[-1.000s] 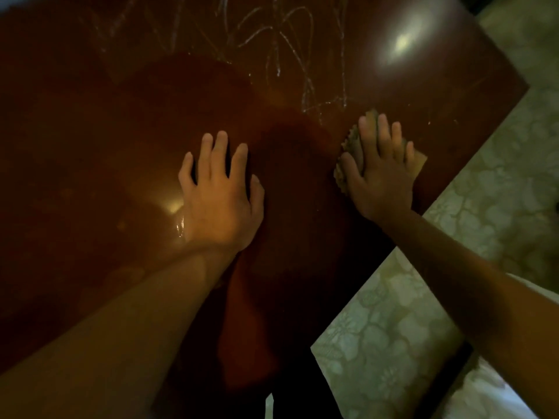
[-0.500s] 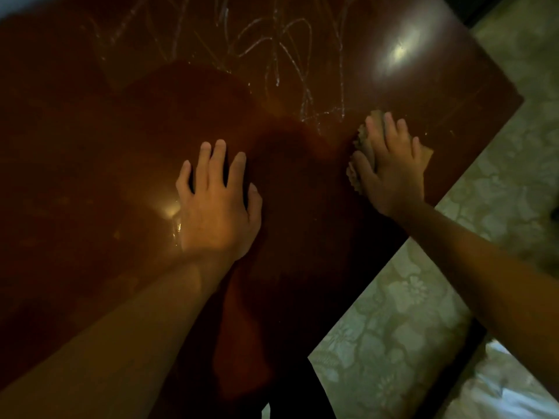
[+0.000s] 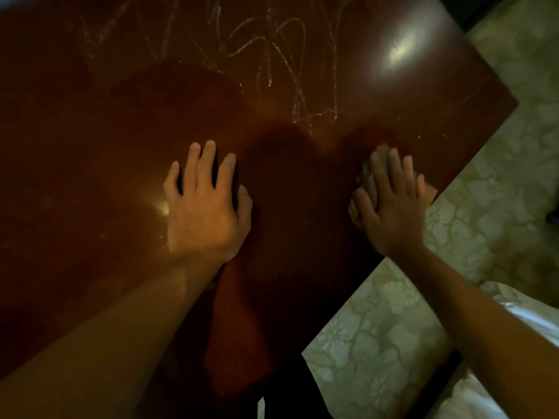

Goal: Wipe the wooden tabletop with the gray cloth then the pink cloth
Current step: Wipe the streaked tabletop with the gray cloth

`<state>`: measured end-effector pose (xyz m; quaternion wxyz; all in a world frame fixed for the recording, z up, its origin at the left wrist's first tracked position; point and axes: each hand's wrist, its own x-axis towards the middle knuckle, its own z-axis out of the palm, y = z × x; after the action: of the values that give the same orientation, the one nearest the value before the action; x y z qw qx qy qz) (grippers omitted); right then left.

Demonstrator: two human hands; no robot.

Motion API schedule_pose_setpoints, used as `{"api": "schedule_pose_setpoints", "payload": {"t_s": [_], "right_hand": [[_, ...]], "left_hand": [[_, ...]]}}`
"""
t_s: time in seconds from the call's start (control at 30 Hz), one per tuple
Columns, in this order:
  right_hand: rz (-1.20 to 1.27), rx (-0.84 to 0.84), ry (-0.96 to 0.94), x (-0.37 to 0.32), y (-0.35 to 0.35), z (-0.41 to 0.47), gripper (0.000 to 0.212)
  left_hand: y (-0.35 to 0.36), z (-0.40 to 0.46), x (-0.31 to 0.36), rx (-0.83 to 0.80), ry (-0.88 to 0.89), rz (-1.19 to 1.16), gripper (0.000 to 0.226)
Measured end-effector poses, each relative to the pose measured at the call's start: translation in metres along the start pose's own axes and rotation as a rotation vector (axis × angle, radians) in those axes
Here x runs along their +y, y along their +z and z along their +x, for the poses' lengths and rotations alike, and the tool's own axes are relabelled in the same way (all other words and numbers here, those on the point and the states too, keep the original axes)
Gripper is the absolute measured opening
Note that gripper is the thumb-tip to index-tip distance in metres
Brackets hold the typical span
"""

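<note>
Right hand (image 3: pixel 393 207) flat, fingers spread, pressing down on crumpled cloth (image 3: pixel 361 189); not clenched around it. Cloth mostly hidden under palm, showing at thumb side and past fingertips; colour unclear in dim light. Lies near right edge of wooden tabletop (image 3: pixel 106 131). Left hand (image 3: pixel 205 204) open, empty, palm flat mid-table, well apart from cloth. Pale scribble marks (image 3: pixel 281 62) toward far edge.
</note>
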<state>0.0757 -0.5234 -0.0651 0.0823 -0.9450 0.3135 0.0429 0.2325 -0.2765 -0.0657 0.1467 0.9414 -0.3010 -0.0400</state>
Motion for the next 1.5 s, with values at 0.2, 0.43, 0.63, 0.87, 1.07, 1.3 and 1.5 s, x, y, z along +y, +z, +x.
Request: {"api": "schedule_pose_setpoints", "payload": {"t_s": [0.2, 0.43, 0.63, 0.87, 1.07, 1.3, 1.5], "right_hand": [[-0.021, 0.037, 0.163, -0.038, 0.003, 0.033, 0.073], [-0.039, 0.021, -0.339, -0.083, 0.026, -0.002, 0.071], [-0.05, 0.056, -0.021, -0.02, -0.003, 0.096, 0.068], [-0.069, 0.058, -0.221, -0.109, 0.014, 0.053, 0.07], [-0.042, 0.022, -0.48, -0.121, 0.019, 0.048, 0.066], [-0.057, 0.035, -0.189, -0.073, -0.003, 0.13, 0.07], [-0.068, 0.038, -0.388, -0.13, 0.005, 0.114, 0.069]], "left_hand": [[-0.001, -0.001, 0.0, 0.016, 0.0, 0.005, 0.054], [0.0, -0.001, 0.002, 0.037, 0.006, 0.031, 0.053], [0.002, 0.0, 0.001, 0.036, -0.008, 0.019, 0.053], [0.004, 0.0, -0.001, 0.037, -0.024, 0.037, 0.052], [0.005, 0.001, -0.001, 0.032, -0.035, 0.049, 0.051], [-0.001, 0.003, 0.002, 0.013, -0.057, 0.029, 0.055], [-0.004, 0.005, 0.004, -0.017, -0.073, 0.045, 0.055]]}}
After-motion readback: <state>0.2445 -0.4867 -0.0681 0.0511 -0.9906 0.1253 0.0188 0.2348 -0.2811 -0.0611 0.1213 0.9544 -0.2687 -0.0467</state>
